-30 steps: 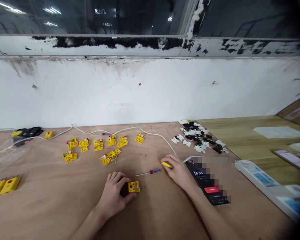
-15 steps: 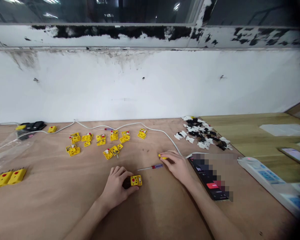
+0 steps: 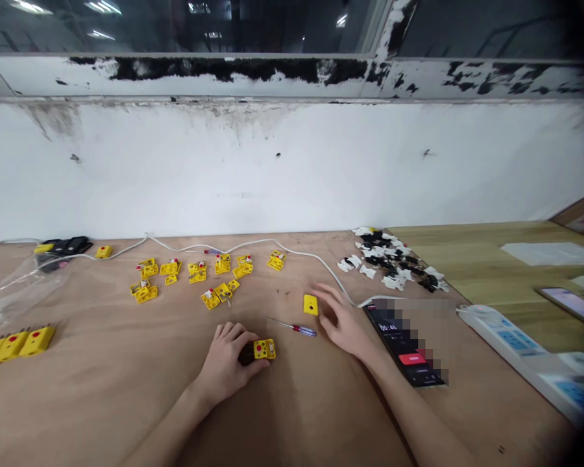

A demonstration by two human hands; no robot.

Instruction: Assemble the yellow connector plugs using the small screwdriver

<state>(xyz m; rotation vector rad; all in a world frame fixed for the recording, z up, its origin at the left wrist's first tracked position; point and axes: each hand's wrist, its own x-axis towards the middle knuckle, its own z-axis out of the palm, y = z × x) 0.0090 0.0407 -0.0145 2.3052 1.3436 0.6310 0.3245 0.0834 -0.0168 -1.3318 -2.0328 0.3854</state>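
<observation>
My left hand (image 3: 230, 358) pinches an open yellow connector half (image 3: 265, 349) between thumb and fingers, low over the table. Its inner side faces up and shows a red round spot and metal parts. My right hand (image 3: 341, 322) has its fingers apart, just right of a square yellow connector cover (image 3: 310, 305) with a dark hole. The cover appears to lie on the table; whether a fingertip still touches it I cannot tell. Between the hands lies a small screwdriver (image 3: 299, 329) with a red and blue handle, its shaft pointing left.
Several opened yellow connectors (image 3: 222, 263) lie farther back. Finished-looking yellow plugs (image 3: 37, 341) stand at the left edge. A white cable (image 3: 272, 240) runs along the wall. To the right are black and white pieces (image 3: 394, 259), a phone (image 3: 409, 350) and a power strip (image 3: 520, 350).
My right hand has let go of the yellow cover, which now lies flat beside its fingers. The screwdriver has turned slightly. My left hand keeps its hold.
</observation>
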